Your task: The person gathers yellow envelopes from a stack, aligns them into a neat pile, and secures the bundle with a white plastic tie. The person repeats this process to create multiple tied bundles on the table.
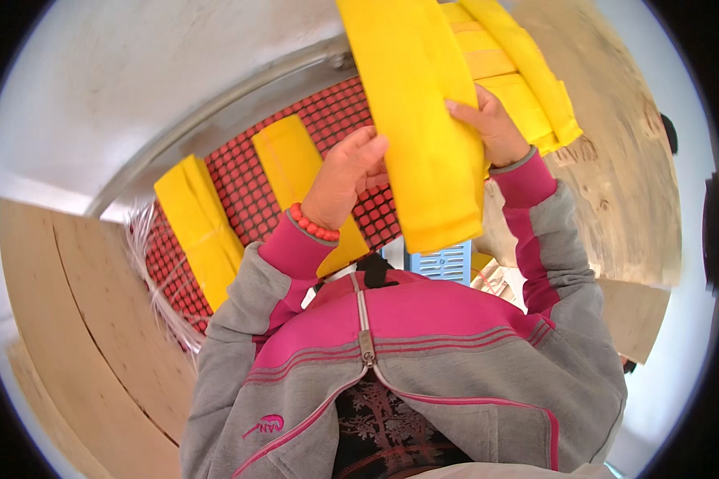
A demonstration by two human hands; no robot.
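In front of me hangs a long folded strip of yellow cloth (423, 128), held up between both hands. My right hand (497, 128) grips its right edge, thumb on the front face and the other fingers behind. At the left edge is my left hand (345, 177), closed with the thumb against the cloth and some fingertips hidden by it. Two more folded yellow cloths, one at the far left (196, 223) and one beside my left wrist (287, 156), lie on a red and black checked surface (236, 180). Further yellow folded cloths (519, 96) are stacked behind my right hand.
A pale wooden board (615, 184) spans the right, and wooden planks (80, 295) the left. White strings (156, 287) trail over the checked surface's left end. A metal tube (208, 108) curves along the back. A blue slatted plastic item (443, 263) shows below the held cloth.
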